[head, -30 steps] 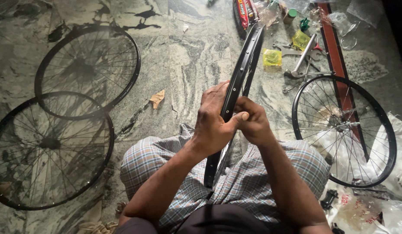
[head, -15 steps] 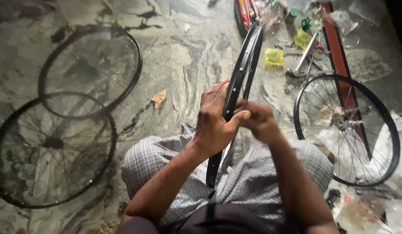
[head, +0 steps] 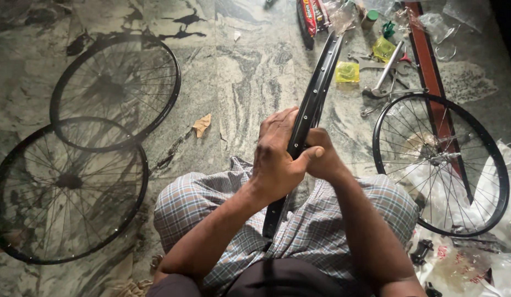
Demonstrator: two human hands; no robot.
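The person wears a checked cloth point(head: 332, 231) in pale grey, blue and white over the legs, and a dark top point(head: 283, 280). Both forearms and hands point(head: 277, 159) are bare.

The bare black rim point(head: 316, 93) vanishes under the fingers point(head: 277, 124) of the left hand point(head: 274, 159), so the stretch they cover cannot be seen. The right hand point(head: 321, 159) sits behind the left thumb, its fingertips out of sight (its grip cannot be told). Below the fingers, the rim's lower end is lost against the checked cloth point(head: 211, 203). Far beyond the fingertips, the small packets point(head: 348, 71) are too small to identify.
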